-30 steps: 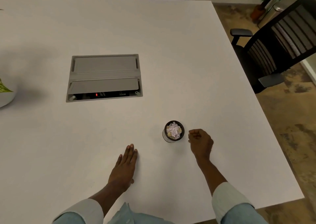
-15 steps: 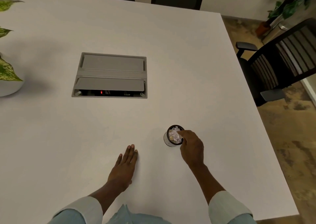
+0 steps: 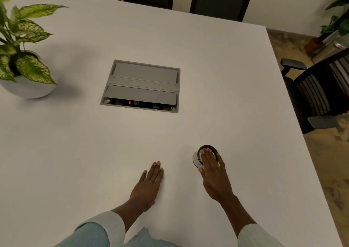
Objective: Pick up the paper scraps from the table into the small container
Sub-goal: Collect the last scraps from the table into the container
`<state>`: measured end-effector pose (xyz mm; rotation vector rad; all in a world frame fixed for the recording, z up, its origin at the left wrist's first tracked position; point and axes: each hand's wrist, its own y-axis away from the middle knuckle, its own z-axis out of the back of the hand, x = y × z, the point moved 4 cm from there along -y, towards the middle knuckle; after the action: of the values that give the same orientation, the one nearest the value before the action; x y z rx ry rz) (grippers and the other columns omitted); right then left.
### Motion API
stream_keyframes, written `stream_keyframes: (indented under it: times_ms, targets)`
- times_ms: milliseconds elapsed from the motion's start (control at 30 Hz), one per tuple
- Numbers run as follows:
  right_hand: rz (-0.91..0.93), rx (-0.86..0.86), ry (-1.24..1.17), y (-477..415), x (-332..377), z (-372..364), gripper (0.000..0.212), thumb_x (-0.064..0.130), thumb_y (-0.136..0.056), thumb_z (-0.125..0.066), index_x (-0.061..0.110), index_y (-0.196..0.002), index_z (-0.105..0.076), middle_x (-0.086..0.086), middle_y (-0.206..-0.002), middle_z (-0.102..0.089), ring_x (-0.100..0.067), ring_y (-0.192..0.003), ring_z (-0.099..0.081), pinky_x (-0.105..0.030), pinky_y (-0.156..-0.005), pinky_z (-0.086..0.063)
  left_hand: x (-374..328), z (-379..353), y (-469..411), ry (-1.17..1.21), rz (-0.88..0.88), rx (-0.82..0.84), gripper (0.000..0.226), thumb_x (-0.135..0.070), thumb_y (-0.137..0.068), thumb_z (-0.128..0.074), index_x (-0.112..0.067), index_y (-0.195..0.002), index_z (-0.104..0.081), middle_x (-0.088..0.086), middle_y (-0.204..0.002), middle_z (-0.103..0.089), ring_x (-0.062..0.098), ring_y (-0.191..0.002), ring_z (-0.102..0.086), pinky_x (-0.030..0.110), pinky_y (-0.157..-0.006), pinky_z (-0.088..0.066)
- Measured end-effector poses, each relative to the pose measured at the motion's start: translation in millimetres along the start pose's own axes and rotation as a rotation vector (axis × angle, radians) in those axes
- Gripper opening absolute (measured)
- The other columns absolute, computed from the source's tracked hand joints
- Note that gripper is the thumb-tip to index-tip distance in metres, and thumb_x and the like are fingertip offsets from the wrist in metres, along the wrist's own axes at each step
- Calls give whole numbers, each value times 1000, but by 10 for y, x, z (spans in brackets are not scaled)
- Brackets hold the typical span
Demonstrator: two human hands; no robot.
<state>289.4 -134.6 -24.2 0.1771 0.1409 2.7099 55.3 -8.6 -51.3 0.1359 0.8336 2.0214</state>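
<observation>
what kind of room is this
Most likely an office meeting room: a large white table with a built-in power and cable box set into its top, a dark mesh office chair with armrests at the side, and a potted plant.

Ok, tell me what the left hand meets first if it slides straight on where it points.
Bare table at first; farther on, the left hand would near the power box at its right corner, though whether it clips or misses it is unclear. The container sits right of that line.

left hand (image 3: 146,187) flat, right hand (image 3: 214,173) outstretched
</observation>
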Motion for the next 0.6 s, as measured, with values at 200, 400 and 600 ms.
stream_keyframes:
  times_ms: [200, 400, 600]
  targets:
    - [-26, 17, 56, -54, 66, 94, 55, 30, -104, -36, 6, -152, -40, -12, -160, -41, -21, -152, -34, -49, -127, -16, -3, 3, 12, -10, -15, -11, 114, -14, -92, -71, -9, -159, 22, 12, -163, 37, 29, -152, 32, 45, -130, 2]
    - [-86, -153, 3, 53, 84, 237, 48, 11, -96, -40, 5, -141, -55, -11, -151, -52, -21, -144, -47, -51, -123, -26, 15, -37, -1, -17, -16, -23, 114, -13, -92, -71, -8, -158, 22, 12, -163, 37, 30, -152, 32, 46, -130, 1]
    - [-68, -154, -8, 210, 221, 198, 51, 22, -97, -44, 2, -144, -50, -10, -147, -57, -20, -140, -51, -50, -122, -29, 35, -71, -18, -28, -39, -25, 116, -16, -92, -72, -7, -158, 23, 13, -162, 38, 31, -152, 33, 47, -130, 2]
